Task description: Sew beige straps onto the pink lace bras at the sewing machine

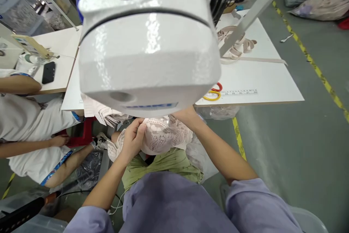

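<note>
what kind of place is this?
Most likely a garment sewing workshop: a white industrial sewing machine head fills the view, the left hand holds a pink lace piece, and elastic tape lies on the worktable.

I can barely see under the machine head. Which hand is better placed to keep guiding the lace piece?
Probably the left hand: it visibly pinches the lace piece, while the right hand is hidden behind the sewing machine head.
</note>
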